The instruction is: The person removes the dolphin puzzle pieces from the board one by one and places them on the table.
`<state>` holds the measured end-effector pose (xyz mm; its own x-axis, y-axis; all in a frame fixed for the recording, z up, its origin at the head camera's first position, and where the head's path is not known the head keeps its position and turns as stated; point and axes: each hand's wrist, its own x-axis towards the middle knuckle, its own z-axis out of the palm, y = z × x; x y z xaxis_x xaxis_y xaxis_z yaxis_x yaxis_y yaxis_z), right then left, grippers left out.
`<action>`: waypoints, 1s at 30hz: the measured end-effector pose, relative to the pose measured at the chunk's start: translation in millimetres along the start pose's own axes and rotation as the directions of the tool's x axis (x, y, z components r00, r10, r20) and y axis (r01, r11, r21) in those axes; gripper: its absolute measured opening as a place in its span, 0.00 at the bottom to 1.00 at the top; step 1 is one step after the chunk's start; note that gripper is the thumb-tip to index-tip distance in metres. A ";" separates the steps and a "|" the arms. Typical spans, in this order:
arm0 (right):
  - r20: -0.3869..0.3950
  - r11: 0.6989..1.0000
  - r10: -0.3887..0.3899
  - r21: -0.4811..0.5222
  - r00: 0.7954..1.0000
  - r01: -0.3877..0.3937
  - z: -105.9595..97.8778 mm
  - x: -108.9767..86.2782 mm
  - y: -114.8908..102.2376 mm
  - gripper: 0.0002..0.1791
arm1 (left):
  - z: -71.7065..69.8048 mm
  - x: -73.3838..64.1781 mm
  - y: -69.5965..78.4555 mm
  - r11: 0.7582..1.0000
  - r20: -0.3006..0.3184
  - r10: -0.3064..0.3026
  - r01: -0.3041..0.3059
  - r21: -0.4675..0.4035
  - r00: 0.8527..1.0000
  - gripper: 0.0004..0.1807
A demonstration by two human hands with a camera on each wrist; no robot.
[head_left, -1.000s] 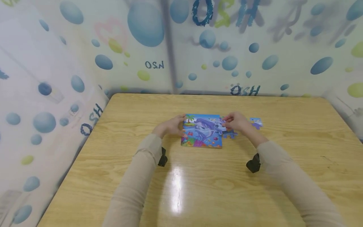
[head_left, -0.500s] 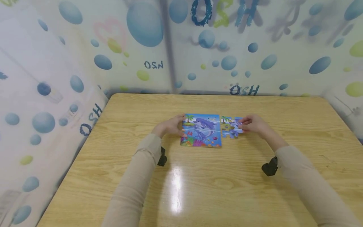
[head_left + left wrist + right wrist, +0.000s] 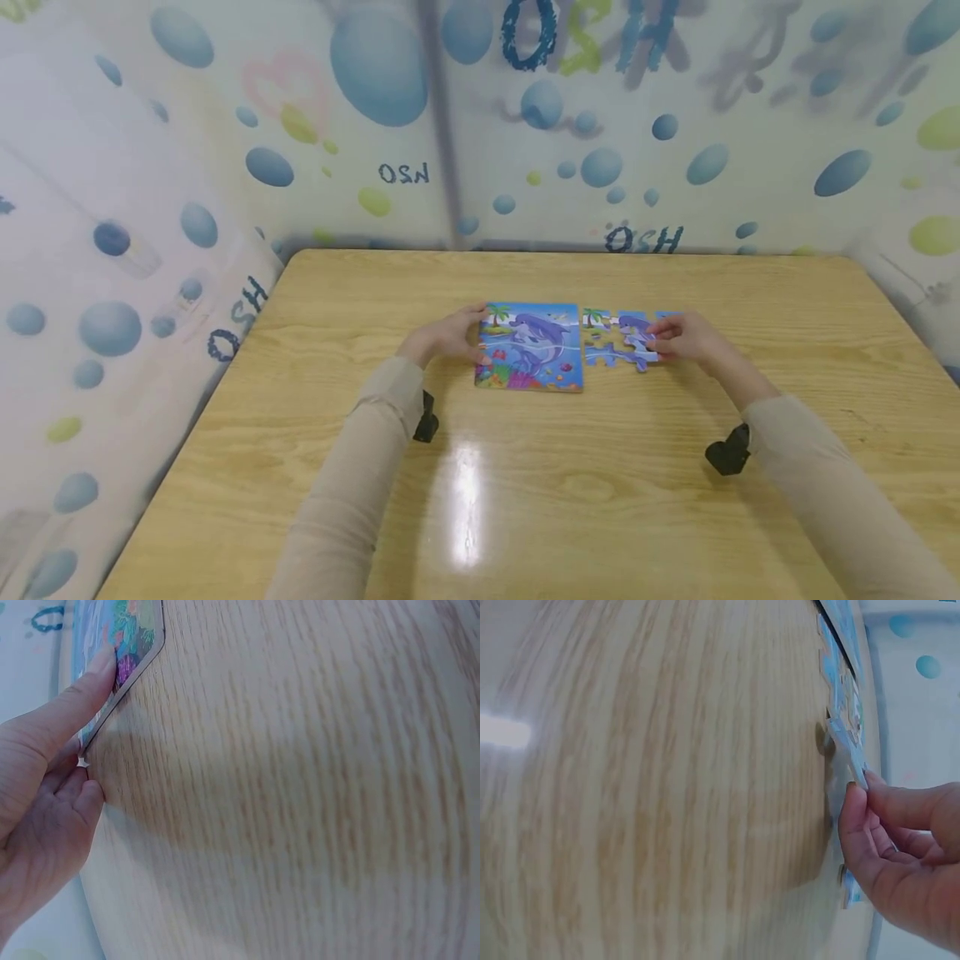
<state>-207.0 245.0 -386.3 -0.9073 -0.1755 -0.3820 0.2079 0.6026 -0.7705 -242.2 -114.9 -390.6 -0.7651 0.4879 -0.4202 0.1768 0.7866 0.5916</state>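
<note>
A square dolphin picture board [image 3: 528, 346] lies on the wooden table. My left hand [image 3: 442, 335] grips its left edge, the thumb [image 3: 94, 675] on the printed face and the other fingers at the side. To the right of the board are several jigsaw pieces [image 3: 596, 357] with matching palm-tree and dolphin print. My right hand [image 3: 688, 337] pinches one jigsaw piece [image 3: 847, 742] between thumb and forefinger, tilted at the right side of that group. Another jigsaw piece [image 3: 669, 315] shows behind the right hand, partly hidden by it.
The light wood table [image 3: 525, 483] reaches a wall [image 3: 562, 208] printed with blue bubbles at the back. Black wrist cameras [image 3: 729, 452] sit under both sleeves.
My right hand has moved right from the board's right edge with the jigsaw piece, uncovering the pieces beside the board. My left hand has stayed at the board's left edge.
</note>
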 end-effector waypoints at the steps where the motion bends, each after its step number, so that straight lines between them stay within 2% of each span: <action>1: 0.000 1.000 0.009 -0.002 1.000 -0.009 -0.2 -0.1 1.1 0.21 | -0.1 -0.1 0.0 1.000 0.000 0.002 -0.002 -0.002 1.000 0.50; 6: 0.005 0.999 0.043 -0.034 0.999 -0.043 -0.1 -1.3 2.6 0.21 | -0.7 -0.2 0.7 1.000 -0.002 -0.004 0.003 -0.019 1.000 0.50; 9: -0.012 0.992 0.034 -0.118 0.999 -0.035 0.0 -1.1 1.5 0.19 | -0.6 -0.1 0.7 1.000 -0.004 -0.012 0.012 -0.024 1.000 0.50; 12: -0.034 0.973 0.014 -0.230 0.999 -0.021 0.1 0.4 0.8 0.17 | -0.2 0.0 0.5 1.000 -0.007 -0.018 0.018 -0.022 1.000 0.51; 15: -0.044 0.954 -0.005 -0.300 0.999 -0.009 0.5 2.6 1.5 0.15 | 0.2 0.0 0.3 1.000 -0.010 -0.023 0.023 -0.015 1.000 0.51; 22: -0.051 0.948 -0.021 -0.318 0.998 0.003 2.4 2.5 2.8 0.14 | 0.3 0.1 0.2 1.000 -0.002 -0.015 0.015 0.004 1.000 0.50; 30: -0.021 0.946 -0.056 -0.322 0.998 0.046 1.3 3.3 3.7 0.13 | -0.6 -1.1 0.9 1.000 -0.001 -0.009 0.009 0.001 1.000 0.50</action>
<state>-208.7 245.7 -391.0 -0.9250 -0.1922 -0.3276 0.0373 0.8123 -0.5820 -241.6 -114.9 -389.2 -0.7671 0.4807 -0.4248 0.1705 0.7912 0.5874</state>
